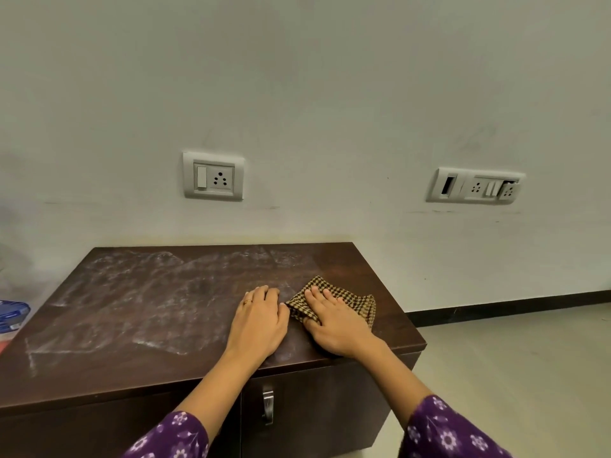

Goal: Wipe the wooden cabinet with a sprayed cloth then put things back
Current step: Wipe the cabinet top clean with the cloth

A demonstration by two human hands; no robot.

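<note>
**Wooden cabinet: the streaks lie to the left of my cloth**

The wooden cabinet [148, 328] stands right in front of me, its long axis running left to right along the wall. Nearest me are my two purple flowered sleeves, and between them the metal handle [267, 404] on the cabinet door.

Just past the front edge, both hands rest on the top, right of its middle. My right hand [334, 320] lies flat on the checked cloth [353, 297], fingers straight and spread, pressing it to the wood rather than clutching it. The thumb sits at the cloth's left edge. My left hand [259, 320] is also flat, fingers straight and together, palm down on bare wood, holding nothing. Its thumb just touches the cloth's left corner.

The wood to the right of the cloth looks dark and clean. The whitish streaks [125, 292] cover the middle and left, out to the far left corner. So I judge the wiping is only partly done, and the next stroke has to go leftward along the long axis. My left hand sits between cloth and streaks, so it should lift first.

At the far left edge a blue-lidded container [11, 315] shows. Behind, two socket plates [213, 175] are set in the wall.
</note>
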